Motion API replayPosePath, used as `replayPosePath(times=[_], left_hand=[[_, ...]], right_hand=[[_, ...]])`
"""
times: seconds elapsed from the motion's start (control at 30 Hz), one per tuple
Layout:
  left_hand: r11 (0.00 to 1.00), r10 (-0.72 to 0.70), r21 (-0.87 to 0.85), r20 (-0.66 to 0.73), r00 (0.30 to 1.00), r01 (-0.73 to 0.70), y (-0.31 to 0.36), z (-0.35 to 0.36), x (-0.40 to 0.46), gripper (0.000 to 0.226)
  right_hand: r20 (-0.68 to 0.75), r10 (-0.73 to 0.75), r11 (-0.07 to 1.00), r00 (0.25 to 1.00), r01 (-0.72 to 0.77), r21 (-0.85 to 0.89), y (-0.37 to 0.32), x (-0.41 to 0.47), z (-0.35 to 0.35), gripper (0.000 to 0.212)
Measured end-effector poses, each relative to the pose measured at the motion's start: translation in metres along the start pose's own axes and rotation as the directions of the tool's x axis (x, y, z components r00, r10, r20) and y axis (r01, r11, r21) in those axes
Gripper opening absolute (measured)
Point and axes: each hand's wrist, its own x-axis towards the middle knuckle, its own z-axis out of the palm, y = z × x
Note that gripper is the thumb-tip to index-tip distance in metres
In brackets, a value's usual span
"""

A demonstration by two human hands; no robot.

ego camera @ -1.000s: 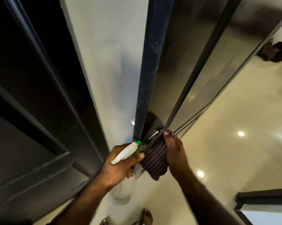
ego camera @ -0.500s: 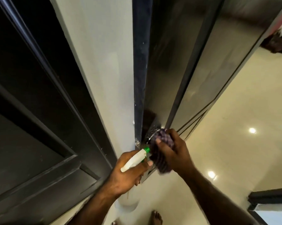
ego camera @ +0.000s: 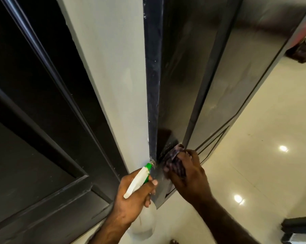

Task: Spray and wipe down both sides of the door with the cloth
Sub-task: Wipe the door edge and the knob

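Dark striped cloth [ego camera: 175,161] pressed against the glossy dark door [ego camera: 192,85], low at centre frame, beside the door's edge.

Right hand [ego camera: 187,175], at lower centre, bunching the cloth under curled fingers [ego camera: 166,169] on the door's shiny face. Left hand [ego camera: 132,196], just to its left, clenched round the neck of a white plastic spray bottle with a green nozzle [ego camera: 139,178], nozzle tip pointing up at the door's narrow edge, the bottle's rounded body hanging below the fist. Pale grey wall [ego camera: 113,67] running up the middle left of the frame, a dark panelled door [ego camera: 34,138] filling the left side. Glossy cream tiled floor [ego camera: 263,155] at right, dotted with reflected lights.
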Motion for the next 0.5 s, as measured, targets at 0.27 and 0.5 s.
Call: replayPosePath(times=[0.27, 0.5], left_hand=[[0.997, 0.06, 0.038, 0.02, 0.998, -0.061, 0.011, 0.0, -0.009, 0.012], [0.998, 0.054, 0.015, 0.034, 0.998, -0.054, 0.013, -0.002, -0.007, 0.022]], right_hand=[[0.57, 0.422, -0.081, 0.705, -0.597, 0.798, -0.036, 0.013, -0.029, 0.035], [0.138, 0.349, 0.871, 0.927, -0.375, 0.317, -0.019, 0.006, -0.012, 0.055]])
